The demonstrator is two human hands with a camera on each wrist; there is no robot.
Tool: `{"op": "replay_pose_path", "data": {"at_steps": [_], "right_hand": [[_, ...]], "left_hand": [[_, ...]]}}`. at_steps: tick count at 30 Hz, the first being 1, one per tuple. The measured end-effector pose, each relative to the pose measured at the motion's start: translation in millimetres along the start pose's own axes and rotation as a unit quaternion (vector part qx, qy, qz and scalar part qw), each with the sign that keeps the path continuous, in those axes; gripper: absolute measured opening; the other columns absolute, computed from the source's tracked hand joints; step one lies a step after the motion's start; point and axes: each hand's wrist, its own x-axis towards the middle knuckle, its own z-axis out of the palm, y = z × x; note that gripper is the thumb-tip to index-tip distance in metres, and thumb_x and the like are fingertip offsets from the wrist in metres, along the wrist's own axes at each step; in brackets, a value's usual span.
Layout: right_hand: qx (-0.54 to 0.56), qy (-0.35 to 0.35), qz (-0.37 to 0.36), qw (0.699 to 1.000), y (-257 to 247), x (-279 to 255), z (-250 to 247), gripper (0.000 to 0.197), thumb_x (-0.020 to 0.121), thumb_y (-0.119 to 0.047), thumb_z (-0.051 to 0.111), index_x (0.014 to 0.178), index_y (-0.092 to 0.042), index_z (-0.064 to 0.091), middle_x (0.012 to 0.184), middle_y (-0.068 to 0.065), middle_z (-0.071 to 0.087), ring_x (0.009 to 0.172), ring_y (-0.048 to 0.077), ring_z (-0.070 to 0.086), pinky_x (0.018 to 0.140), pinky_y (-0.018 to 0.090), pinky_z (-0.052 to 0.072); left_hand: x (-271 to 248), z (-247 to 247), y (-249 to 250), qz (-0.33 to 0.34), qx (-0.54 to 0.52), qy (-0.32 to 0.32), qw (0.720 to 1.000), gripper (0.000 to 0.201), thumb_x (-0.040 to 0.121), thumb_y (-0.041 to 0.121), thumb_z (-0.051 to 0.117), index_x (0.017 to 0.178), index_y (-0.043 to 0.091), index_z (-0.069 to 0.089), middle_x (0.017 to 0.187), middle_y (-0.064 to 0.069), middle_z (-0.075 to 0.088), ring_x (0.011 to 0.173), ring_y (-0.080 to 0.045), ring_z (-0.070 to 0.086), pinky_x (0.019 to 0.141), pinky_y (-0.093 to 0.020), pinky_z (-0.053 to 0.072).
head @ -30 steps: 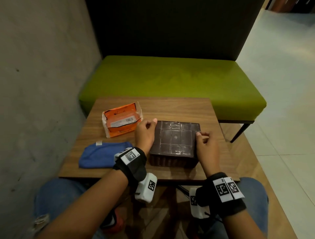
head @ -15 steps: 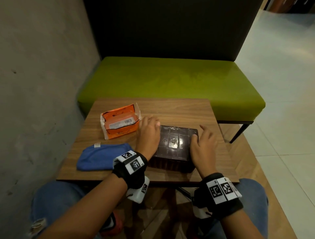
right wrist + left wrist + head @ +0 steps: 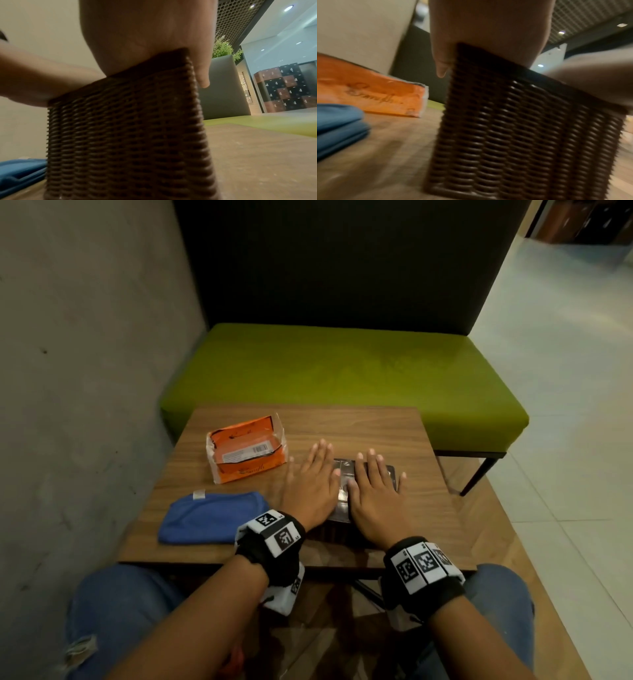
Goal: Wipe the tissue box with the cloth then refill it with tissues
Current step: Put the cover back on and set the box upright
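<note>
Both hands now lie flat on top of the brown woven tissue box [image 3: 342, 491], fingers straight and spread. A second ago the left hand [image 3: 310, 486] was curled at the box's left edge and the right hand [image 3: 375, 491] at its right edge, pinching the rim. They have moved inward over the glossy top and cover most of it, thumbs nearly meeting at the middle.

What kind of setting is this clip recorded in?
Probably a public lounge or lobby seating corner, not a home: a green bench with a tall dark back behind a small wooden table, a wall of locker-like compartments and a metal grid ceiling.
</note>
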Motion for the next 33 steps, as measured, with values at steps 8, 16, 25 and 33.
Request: {"op": "replay_pose_path", "data": {"at_steps": [8,16,25,33], "right_hand": [[0.34,0.005,0.216,0.915,29,-20,-40,0.097,0.084,-0.079,0.014,0.142,-0.005,0.039,0.143,0.025,0.045,0.13,0.038,0.045,0.103,0.044,0.037],[0.359,-0.098,0.181,0.91,14,-11,-62,0.09,0.085,-0.076,0.008,0.139,-0.015,0.047,0.118,0.018,0.062,0.093,0.032,0.063,0.073,0.042,0.059],[0.538,0.08,0.116,0.831,21,5,-31,0.048,0.091,-0.053,0.052,0.122,-0.017,0.043,0.124,0.007,0.056,0.112,0.026,0.059,0.092,0.047,0.052],[0.394,0.084,0.024,0.915,33,-15,17,0.094,0.077,0.001,0.074,0.148,-0.034,0.022,0.14,0.003,0.032,0.124,0.011,0.04,0.106,0.031,0.04]], "left_hand": [[-12,-32,-45,-0.173,-0.331,0.027,0.927,0.04,0.099,0.046,0.027,0.089,0.019,0.054,0.085,-0.011,0.059,0.077,-0.023,0.055,0.069,-0.041,0.048],[3,-69,-18,-0.177,-0.32,-0.129,0.922,0.059,0.097,0.056,0.019,0.135,0.018,0.045,0.131,-0.012,0.053,0.113,-0.03,0.054,0.083,-0.034,0.048],[-5,-53,-43,-0.101,-0.483,0.057,0.868,0.016,0.089,0.031,0.059,0.096,0.025,0.046,0.111,-0.004,0.056,0.104,-0.025,0.06,0.084,-0.041,0.053],[-33,-17,-61,0.016,-0.405,-0.001,0.914,0.074,0.075,-0.006,0.069,0.127,0.039,0.041,0.124,0.001,0.044,0.111,-0.006,0.049,0.092,-0.015,0.044]]}}
